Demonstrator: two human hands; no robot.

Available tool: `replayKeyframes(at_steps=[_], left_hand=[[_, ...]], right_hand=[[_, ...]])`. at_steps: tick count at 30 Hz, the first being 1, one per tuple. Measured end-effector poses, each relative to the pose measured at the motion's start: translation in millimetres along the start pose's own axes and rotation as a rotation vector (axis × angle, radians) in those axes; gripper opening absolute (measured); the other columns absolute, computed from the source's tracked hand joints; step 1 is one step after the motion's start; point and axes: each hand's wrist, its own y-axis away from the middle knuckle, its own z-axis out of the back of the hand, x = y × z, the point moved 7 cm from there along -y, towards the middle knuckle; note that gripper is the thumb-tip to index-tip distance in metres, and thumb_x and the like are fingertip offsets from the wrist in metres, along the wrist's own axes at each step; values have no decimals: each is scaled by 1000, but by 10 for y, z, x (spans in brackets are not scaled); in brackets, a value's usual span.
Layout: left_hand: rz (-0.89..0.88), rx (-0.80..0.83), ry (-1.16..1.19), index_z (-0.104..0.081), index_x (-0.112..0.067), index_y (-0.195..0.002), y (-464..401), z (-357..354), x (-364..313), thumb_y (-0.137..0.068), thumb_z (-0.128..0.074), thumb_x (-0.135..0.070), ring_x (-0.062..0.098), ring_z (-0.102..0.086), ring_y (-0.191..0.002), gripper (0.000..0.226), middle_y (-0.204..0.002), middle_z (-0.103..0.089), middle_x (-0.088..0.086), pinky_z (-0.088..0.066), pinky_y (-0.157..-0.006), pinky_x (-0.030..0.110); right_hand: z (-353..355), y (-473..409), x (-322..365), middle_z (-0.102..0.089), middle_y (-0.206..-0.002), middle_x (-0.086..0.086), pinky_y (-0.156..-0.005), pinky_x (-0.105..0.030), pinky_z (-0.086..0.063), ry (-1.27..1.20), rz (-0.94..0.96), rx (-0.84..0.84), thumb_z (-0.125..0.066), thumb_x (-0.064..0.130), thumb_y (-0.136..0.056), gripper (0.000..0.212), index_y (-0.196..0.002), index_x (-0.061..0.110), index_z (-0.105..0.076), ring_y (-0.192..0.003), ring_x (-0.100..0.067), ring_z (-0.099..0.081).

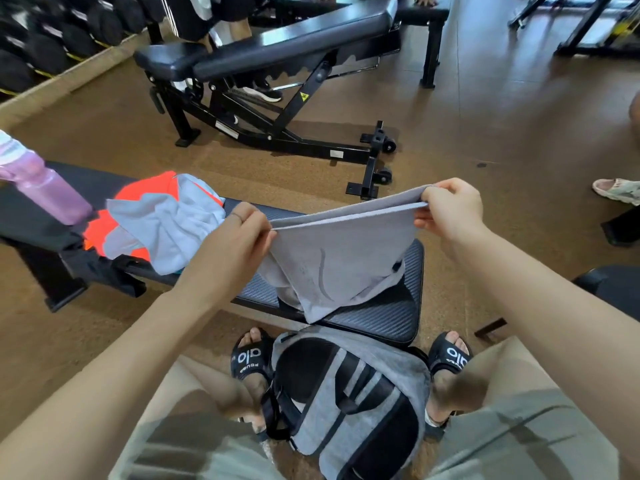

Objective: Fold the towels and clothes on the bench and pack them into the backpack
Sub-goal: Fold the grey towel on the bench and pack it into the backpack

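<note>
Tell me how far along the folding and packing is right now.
Early on. In hand: the left hand and right hand pinch the doubled top edge of a grey towel over the bench. Left: the orange and light blue clothes lie unfolded, and nothing visibly packed in the backpack on the floor.

head view, steeply down, near bench (391, 317)

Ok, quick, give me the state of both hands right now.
Left hand: pinching one top corner of the grey towel.
Right hand: pinching the other top corner of the same towel, held up over the bench.
</note>
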Motion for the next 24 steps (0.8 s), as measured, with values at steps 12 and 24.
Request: replayKeyframes(at_steps=[12,24], left_hand=[[-285,26,140,-61,-1,-90,-305,89,-524,-98,-61,-4,23,-58,-86,9,-100,-59,6,-50,-75,44],[-243,78,52,-66,-5,-89,-246,77,-343,-95,-66,-9,23,-57,-80,8,-99,-58,5,-50,-67,40]], right_hand=[[-784,1055,302,-65,-116,18,-98,-27,-47,427,605,717,-62,15,-87,35,-117,33,-61,-113,3,-57],[-666,1183,410,-53,-81,3,-65,-25,-40,355,734,656,-58,5,-94,16,-97,20,-53,-69,-9,-45]])
